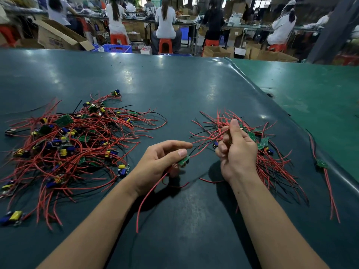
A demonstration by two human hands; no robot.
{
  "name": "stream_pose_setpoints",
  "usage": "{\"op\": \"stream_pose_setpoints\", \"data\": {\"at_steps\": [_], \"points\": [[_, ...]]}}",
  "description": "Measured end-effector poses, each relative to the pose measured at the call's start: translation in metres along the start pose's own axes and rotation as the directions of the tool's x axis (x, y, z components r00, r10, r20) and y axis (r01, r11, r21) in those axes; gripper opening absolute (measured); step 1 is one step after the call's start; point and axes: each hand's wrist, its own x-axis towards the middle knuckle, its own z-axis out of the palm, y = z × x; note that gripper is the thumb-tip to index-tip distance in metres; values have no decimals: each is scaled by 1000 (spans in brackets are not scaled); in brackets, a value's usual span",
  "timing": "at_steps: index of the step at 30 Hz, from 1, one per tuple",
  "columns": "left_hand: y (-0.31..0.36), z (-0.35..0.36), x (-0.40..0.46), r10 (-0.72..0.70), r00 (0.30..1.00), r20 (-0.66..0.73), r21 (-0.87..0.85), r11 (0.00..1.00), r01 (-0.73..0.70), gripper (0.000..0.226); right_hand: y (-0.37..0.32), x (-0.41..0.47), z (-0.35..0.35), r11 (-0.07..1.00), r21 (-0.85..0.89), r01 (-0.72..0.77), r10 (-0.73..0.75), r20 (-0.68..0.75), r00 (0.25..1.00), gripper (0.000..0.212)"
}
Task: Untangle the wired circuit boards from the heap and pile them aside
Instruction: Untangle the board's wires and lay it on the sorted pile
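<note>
With the left hand (163, 164) pinching a circuit board (184, 161) and the right hand (236, 150) gripping its red wires (206, 138), a hard tug could drag the right-side pile (272, 152) apart.

An electronics assembly workshop: seated workers on orange plastic stools (165, 45) line long benches (174, 21), cardboard cartons (58, 35) and blue plastic crates (116, 48) stacked around.

Bare forearms and hands (194, 160) — no sleeves, gloves or jewellery.
</note>
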Motion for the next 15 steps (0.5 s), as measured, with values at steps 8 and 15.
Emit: {"op": "stream_pose_setpoints", "data": {"at_steps": [8, 15], "points": [[-1, -2, 7, -19, 981, -193, -69, 998, 6, 24, 9, -22, 6, 883, -442, -159, 329, 339, 881, 32], [1, -1, 5, -68, 994, -89, -32, 997, 65, 28, 12, -24, 8, 914, -367, -172, 310, 357, 881, 8]]}}
